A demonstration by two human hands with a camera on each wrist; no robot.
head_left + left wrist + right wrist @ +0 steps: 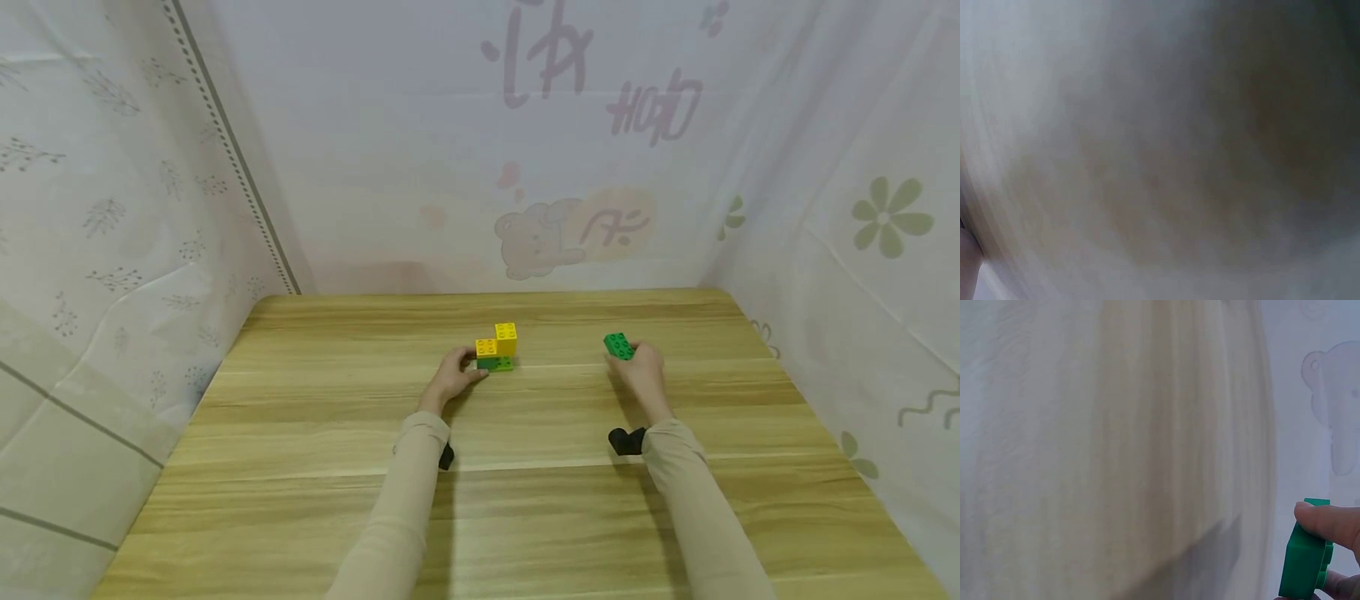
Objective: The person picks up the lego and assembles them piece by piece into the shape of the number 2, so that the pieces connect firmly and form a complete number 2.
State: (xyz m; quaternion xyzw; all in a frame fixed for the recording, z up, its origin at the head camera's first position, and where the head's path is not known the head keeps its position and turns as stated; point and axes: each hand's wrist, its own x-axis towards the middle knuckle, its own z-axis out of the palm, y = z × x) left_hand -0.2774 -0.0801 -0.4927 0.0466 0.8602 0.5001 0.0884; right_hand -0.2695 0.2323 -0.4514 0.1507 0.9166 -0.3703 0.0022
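A small stack of toy building bricks (506, 340) stands on the wooden table, with yellow bricks above and green ones below. My left hand (452, 377) grips its left end, thumb at the near side and fingers at the far side. To the right, my right hand (643, 371) holds a separate green toy brick (619, 346), studs up, above the table. In the right wrist view the thumb presses on one face of that green brick (1304, 562), with fingers on the other side. The left wrist view is blurred and hides the stack.
The wooden table (525, 517) reaches back to a printed cloth curtain (390, 167). More curtain hangs along the left and right sides. A black wrist device (626, 442) juts from the right sleeve, and another (447, 457) shows by the left sleeve.
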